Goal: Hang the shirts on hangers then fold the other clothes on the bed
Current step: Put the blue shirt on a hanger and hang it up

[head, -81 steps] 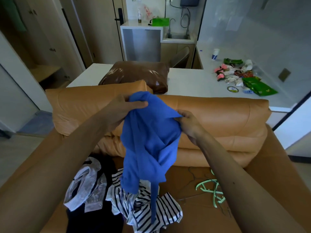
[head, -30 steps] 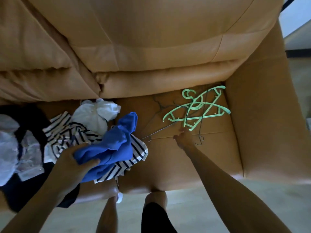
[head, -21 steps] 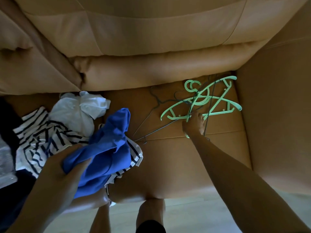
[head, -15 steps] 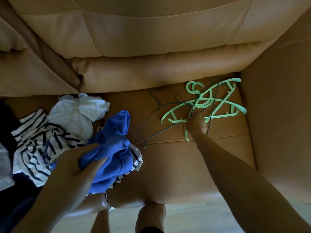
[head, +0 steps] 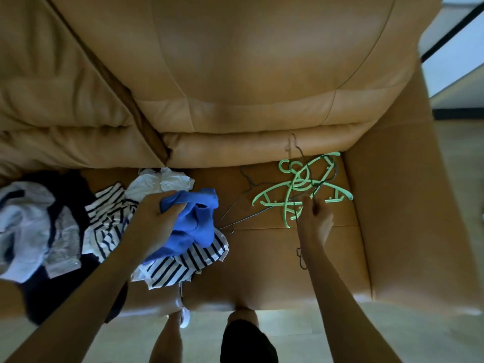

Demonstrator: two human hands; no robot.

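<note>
My left hand [head: 154, 213] grips a bunched blue shirt [head: 196, 221] low over the clothes pile on the tan sofa seat [head: 262, 263]. A black-and-white striped shirt [head: 183, 263] lies under it, with a white garment [head: 159, 182] behind. My right hand [head: 317, 221] reaches into a tangle of mint-green plastic hangers [head: 301, 189] at the seat's right and pinches a thin dark wire hanger [head: 301, 255] that runs past my wrist. Another wire hanger [head: 248, 218] lies flat between the pile and the green ones.
A grey-white shirt [head: 26, 221] and a dark garment [head: 65, 187] lie at the left of the seat. The sofa armrest [head: 406, 205] rises just right of the hangers, the back cushions [head: 235, 74] behind. My legs [head: 248, 336] stand at the seat's front edge.
I lowered the blue shirt from chest height onto the pile, kept in my left hand. My right hand let go of it, reached to the hangers and took hold of a wire one.
</note>
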